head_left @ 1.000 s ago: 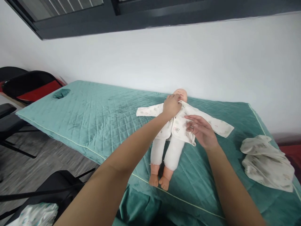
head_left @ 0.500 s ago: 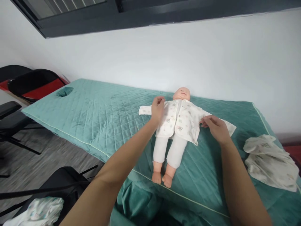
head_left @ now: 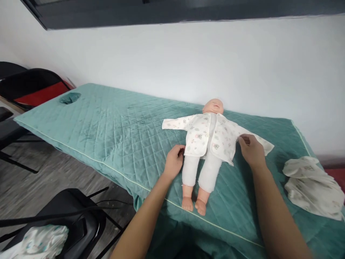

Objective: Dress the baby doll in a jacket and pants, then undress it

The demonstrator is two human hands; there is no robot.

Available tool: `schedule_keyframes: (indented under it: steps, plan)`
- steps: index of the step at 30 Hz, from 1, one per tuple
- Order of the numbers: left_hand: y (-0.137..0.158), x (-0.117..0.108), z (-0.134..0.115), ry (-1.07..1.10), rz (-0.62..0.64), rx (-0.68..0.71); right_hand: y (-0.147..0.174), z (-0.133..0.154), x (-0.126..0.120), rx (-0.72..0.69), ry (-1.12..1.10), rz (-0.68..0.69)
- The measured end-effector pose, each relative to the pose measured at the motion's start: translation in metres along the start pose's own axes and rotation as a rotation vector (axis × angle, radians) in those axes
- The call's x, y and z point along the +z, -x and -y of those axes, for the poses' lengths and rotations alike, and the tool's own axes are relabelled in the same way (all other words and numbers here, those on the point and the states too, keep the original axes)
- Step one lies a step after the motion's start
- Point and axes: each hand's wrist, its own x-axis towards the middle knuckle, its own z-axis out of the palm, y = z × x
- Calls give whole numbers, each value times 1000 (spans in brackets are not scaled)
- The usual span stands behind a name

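Note:
A baby doll (head_left: 212, 106) lies on its back on the green quilted bed, feet toward me. It wears a white printed jacket (head_left: 198, 136), open down the front, and white trousers (head_left: 191, 169). The jacket's sleeves are spread out to both sides. At the lower left corner of the hem, my left hand (head_left: 174, 162) is closed with its fingertips on the jacket's edge. My right hand (head_left: 251, 148) pinches the jacket under the sleeve on the right. The fingertips of both hands are partly hidden.
A crumpled white cloth (head_left: 314, 187) lies on the bed (head_left: 121, 133) at the right. The wall (head_left: 161, 61) runs along its far side. At the lower left a black chair (head_left: 83, 219) carries a bundled printed cloth (head_left: 44, 239). More chairs stand at the far left.
My left hand has come down from the left sleeve to the jacket's lower hem. My right hand stays by the right sleeve. The view has shifted slightly.

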Motion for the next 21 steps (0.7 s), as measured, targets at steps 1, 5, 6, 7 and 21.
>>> schedule_keyframes:
  steps: [1, 5, 6, 7, 21]
  plan:
    - [3, -1, -1, -56, 24, 21, 4, 1, 2, -22, -18, 4]
    - [8, -1, 1, -164, 54, 85, 37, 9, 7, -49, -93, 57]
    - [9, -1, 1, -172, 61, 95, 49, 12, 7, -37, -124, 79]
    - [9, -1, 2, -184, 71, 99, 61, 15, 6, -29, -163, 104]
    - [1, 11, -13, -585, 140, 107, 108, 44, 6, 6, -198, 101]
